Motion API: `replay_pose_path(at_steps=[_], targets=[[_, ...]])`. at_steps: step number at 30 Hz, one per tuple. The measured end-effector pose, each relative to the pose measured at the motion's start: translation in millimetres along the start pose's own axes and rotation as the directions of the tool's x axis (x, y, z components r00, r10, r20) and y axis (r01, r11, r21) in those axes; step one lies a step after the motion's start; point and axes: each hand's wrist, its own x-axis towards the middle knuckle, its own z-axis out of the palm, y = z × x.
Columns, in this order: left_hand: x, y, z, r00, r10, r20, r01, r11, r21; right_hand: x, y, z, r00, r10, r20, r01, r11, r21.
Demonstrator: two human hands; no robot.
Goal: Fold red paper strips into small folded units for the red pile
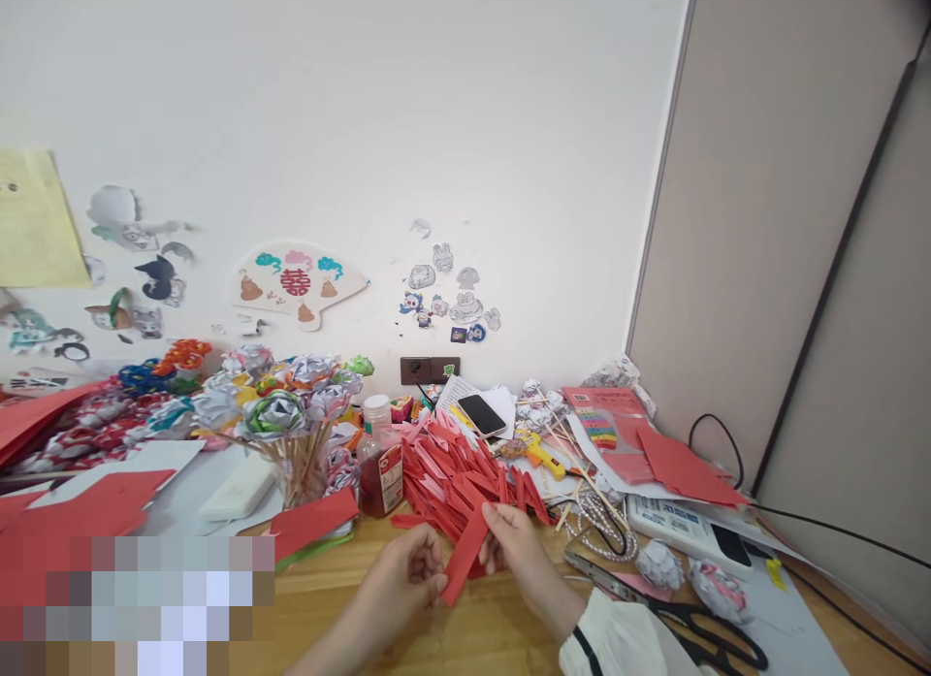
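While the right hand (520, 550) pinches a red paper strip (466, 552) near its upper end, the left hand (407, 574) has its thumb at the lower end, but whether these fingers grip it or only touch it, I cannot tell. The strip is held just in front of the heap of folded papers (440, 467), over the wooden tabletop (501, 642). Immediately left of the heap stands a bottle (379, 477) with a white cap, and farther left are a container of sticks (300, 474) and many paper flowers (272, 414). Behind the heap there is a phone (481, 416) (its screen is dark). To the right of the heap lie a yellow glue gun (545, 456) and a beaded string (602, 526); to its right and nearer, black-handled scissors (717, 629) occupy the space beside the right sleeve (626, 637).
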Motion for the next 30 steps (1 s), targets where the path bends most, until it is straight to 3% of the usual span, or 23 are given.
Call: replay_pose_path(at_steps=[11, 13, 15, 17, 18, 24, 30], targets=[[5.4, -9.5, -1.3, 1.000, -0.027, 0.004, 0.028, 0.996, -0.089, 2.7, 2.1, 0.3, 0.991, -0.058, -0.123, 0.051, 0.997, -0.058], [7.2, -11.0, -2.4, 0.999, -0.028, -0.019, 0.025, 0.992, -0.125, -0.8, 4.0, 4.8, 0.997, -0.017, -0.070, 0.015, 1.000, -0.023], [8.6, -11.1, -4.4, 0.998, -0.020, -0.053, 0.011, 0.988, -0.156, -5.7, 6.6, 10.8, 0.993, 0.056, 0.107, -0.054, 0.998, -0.028], [9.5, -10.4, -6.5, 0.997, -0.008, -0.075, -0.005, 0.986, -0.166, -10.1, 10.1, 16.8, 0.936, 0.146, 0.320, -0.127, 0.989, -0.082], [9.7, -10.2, -7.3, 0.997, -0.002, -0.082, -0.012, 0.986, -0.164, -11.7, 11.9, 19.4, 0.917, 0.168, 0.361, -0.145, 0.985, -0.091], [10.1, -13.7, -8.2, 0.995, 0.009, -0.104, -0.026, 0.986, -0.167, -12.6, 19.9, 23.1, 0.915, 0.159, 0.372, -0.132, 0.986, -0.097], [10.4, -11.5, -9.9, 0.997, -0.057, -0.054, 0.045, 0.979, -0.201, -15.2, 12.9, 18.8, 0.873, 0.173, 0.457, -0.113, 0.981, -0.154]])
